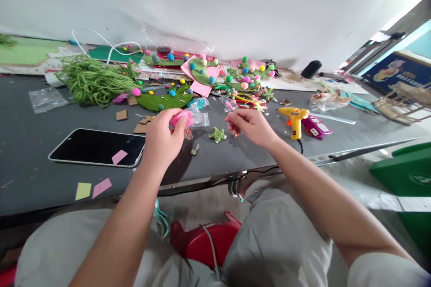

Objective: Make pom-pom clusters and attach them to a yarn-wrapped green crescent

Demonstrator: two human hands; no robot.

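Observation:
My left hand is closed around a small clear plastic bag with something bright pink at the fingers. Across a short gap, my right hand has its fingers curled in a pinch; what they hold, if anything, is hidden. On the grey table between the two lies a small green star. A little grey-green scrap rests below the left fingers. Just behind the hands are green felt shapes dotted with coloured pom-poms.
Right of my right hand stands a yellow glue gun beside a purple packet. A phone lies at left, below a heap of green yarn. Paper scraps lie near the table's front edge. A green bin is at right.

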